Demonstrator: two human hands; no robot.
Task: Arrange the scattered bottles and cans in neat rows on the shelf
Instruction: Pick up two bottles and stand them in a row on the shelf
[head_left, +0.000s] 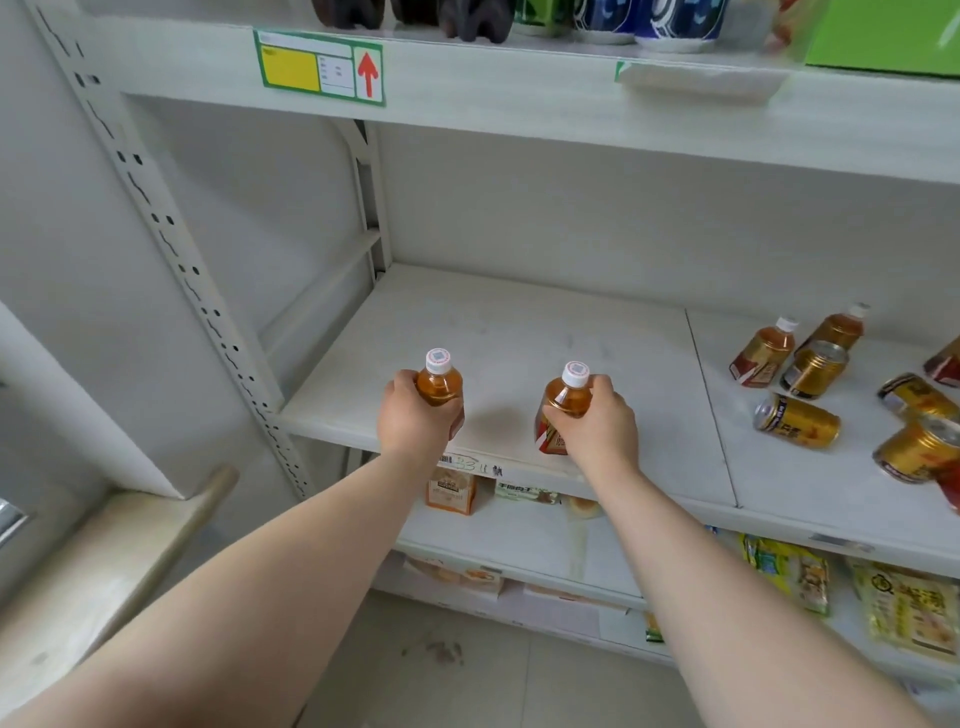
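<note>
Both btls (439, 382) upright, caps up, in hands (415, 421).

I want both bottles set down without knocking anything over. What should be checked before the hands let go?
1. Left hand grips the left bottle: ok.
2. Right hand grips the right bottle: ok.
3. Both bottles upright, caps up: ok.
4. Shelf bare behind them: ok.
5. Bottle bases flat on the shelf: cannot tell, hands hide them.
6. Cans at the right in rows: not ok, several lie tipped.
</note>
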